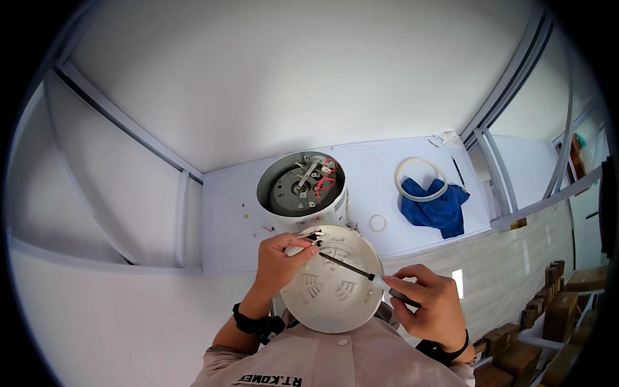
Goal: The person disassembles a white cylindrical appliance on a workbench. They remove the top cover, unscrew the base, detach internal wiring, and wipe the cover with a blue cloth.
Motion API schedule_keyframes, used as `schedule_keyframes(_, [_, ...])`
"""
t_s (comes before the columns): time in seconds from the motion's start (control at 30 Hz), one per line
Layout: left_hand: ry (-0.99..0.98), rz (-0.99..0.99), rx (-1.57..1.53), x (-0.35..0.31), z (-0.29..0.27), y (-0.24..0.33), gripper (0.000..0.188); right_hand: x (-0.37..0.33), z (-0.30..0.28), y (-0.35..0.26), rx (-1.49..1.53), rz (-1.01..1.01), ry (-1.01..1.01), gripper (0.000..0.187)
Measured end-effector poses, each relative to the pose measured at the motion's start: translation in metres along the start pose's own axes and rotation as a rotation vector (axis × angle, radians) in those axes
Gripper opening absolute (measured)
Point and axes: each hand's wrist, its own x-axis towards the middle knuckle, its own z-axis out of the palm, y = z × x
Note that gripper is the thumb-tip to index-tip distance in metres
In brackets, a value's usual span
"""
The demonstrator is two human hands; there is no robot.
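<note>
My right hand (431,303) is closed round the handle of a screwdriver (351,267), whose dark shaft points left across a round cream plastic cover (332,313). The screwdriver's tip is close to the fingertips of my left hand (277,261). That hand is pinched on thin white wires with a small dark part (315,237) at the cover's far rim. The cover lies hollow side up against my body, with vents in its bottom. Just beyond it stands a white cylindrical housing (340,208), its open end showing a grey metal plate and red wires.
To the right on the white table (380,155) lie a blue cloth (438,213), a large pale ring (400,174), a thin small ring (378,223) and a dark pen-like stick (458,172). Metal frame posts (490,174) flank the table. Cardboard boxes (561,316) stand at lower right.
</note>
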Motion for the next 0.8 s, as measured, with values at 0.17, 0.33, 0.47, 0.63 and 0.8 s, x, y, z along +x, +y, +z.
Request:
schedule_keyframes(0.17, [-0.014,0.029,0.004,-0.01,-0.009,0.001,0.012,0.001,0.016,-0.017,-0.079,0.031,0.041,0.04])
schedule_keyframes(0.33, [-0.043,0.098,-0.032,-0.019,-0.022,-0.003,0.012,-0.002,0.027,-0.022,-0.046,0.022,0.034,0.04])
schedule_keyframes(0.47, [-0.025,0.059,-0.055,-0.025,-0.031,-0.004,0.013,0.0,0.033,-0.025,0.006,-0.013,0.027,0.045])
schedule_keyframes(0.63, [-0.007,-0.007,-0.136,-0.031,-0.038,0.004,0.014,0.005,0.034,-0.034,-0.02,-0.02,0.003,0.042])
schedule_keyframes(0.8, [0.001,0.053,-0.147,-0.032,-0.043,0.0,0.015,0.008,0.034,-0.038,-0.03,-0.033,-0.002,0.042])
